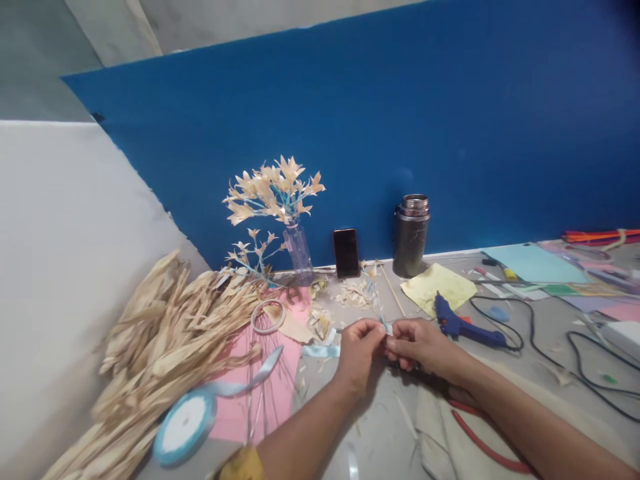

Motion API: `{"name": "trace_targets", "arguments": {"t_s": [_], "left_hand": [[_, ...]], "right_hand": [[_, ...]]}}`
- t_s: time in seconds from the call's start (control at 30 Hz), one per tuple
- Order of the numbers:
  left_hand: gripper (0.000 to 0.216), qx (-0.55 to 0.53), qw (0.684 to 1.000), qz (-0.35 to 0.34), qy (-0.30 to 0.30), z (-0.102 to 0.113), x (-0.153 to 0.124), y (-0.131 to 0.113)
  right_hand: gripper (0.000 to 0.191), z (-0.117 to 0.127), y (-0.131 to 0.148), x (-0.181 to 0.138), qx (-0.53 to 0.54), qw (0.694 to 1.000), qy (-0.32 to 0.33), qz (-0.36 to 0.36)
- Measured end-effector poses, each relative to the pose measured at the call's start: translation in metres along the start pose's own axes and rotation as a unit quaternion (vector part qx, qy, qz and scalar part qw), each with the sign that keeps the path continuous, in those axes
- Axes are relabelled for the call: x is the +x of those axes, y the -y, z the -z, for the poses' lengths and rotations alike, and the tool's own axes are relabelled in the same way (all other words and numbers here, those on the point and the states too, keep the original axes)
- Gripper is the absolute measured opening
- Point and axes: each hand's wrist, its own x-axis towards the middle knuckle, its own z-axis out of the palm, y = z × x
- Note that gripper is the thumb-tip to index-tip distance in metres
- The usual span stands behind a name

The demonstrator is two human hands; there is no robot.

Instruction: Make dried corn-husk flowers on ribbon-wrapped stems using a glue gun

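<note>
Beware first, at far left, of the dried husks (150,360): piled loose, apt to slide over the ribbon spool (184,427) if brushed by the left forearm (305,427). Watch that spool too, with its ribbon tail (253,377) trailing over the pink paper (233,427); easily snagged and tangled by the same sweep. Farther back, mind the clear bottle (299,257), top-heavy with pale flowers (275,190): likely to tip if bumped. Same caution for the phone (347,253), propped upright and apt to fall flat if nudged.

At centre, note the flower sprig (381,315), held just above the surface (555,323) between both hands. With the left hand (363,347), pinching the lower stem between thumb and forefinger; with the right hand (420,343), pinching with closed fingers at that same end, on a pale-blue bit (389,329) too blurred to identify. Could bend or crush under too hard a pinch, or slip loose under too slack a one.

Farther right, keep clear of the uncapped flask (411,240): liable to spill if knocked over. Beside the right hand, look out for the glue gun (465,325); impossible to tell whether hot, but able to scorch skin or the yellow paper (435,287) if so.
</note>
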Motion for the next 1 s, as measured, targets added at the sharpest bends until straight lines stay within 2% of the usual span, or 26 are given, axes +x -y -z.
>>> {"name": "trace_targets", "arguments": {"t_s": [0.13,0.3,0.5,0.57,0.73,1.0], "left_hand": [[0.023,0.004,1.0,0.001,-0.027,0.003,0.003,-0.001],[0.016,0.074,0.994,0.001,-0.077,0.011,0.007,0.0],[0.011,0.097,0.99,-0.08,-0.07,0.013,0.008,-0.006],[0.007,0.101,0.99,-0.072,-0.06,0.011,0.006,-0.01],[0.029,0.075,0.995,-0.066,-0.027,0.002,-0.002,-0.015],[0.036,0.048,0.998,-0.045,0.0,-0.001,-0.007,-0.013]], "right_hand": [[0.044,0.003,-0.002,0.0,0.059,0.998,-0.001,0.014],[0.045,0.004,0.008,-0.005,0.064,0.997,-0.026,0.034],[0.041,0.005,0.012,-0.006,0.047,0.996,-0.053,0.06],[0.038,0.004,0.009,-0.006,0.048,0.996,-0.046,0.053],[0.026,-0.003,0.005,-0.006,0.025,0.999,-0.031,0.033],[0.018,-0.005,0.006,-0.008,-0.001,1.0,-0.013,-0.001]]}}
